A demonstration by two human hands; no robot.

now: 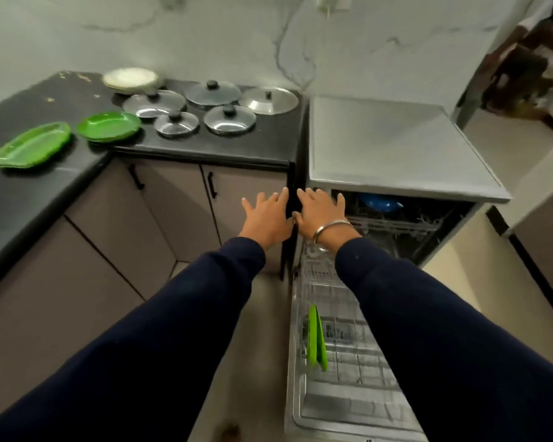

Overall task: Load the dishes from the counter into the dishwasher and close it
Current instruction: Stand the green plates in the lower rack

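Note:
The dishwasher [396, 173] stands open at the right with its lower rack [342, 371] pulled out. A green plate [316, 338] stands upright in that rack. A blue dish [382, 203] sits in the upper rack inside. My left hand [267, 216] and my right hand [321, 212] are stretched forward side by side, fingers spread, holding nothing, between the counter's end and the dishwasher's opening. On the black counter [224, 145] lie two green plates [109, 126] [29, 145], several pot lids [213, 92] and a stack of pale plates [131, 78].
Grey cabinet doors [173, 212] with black handles run under the L-shaped counter. A marble wall rises behind it. The dishwasher's grey top is bare. At the right a doorway opens onto dark wooden furniture [521, 68].

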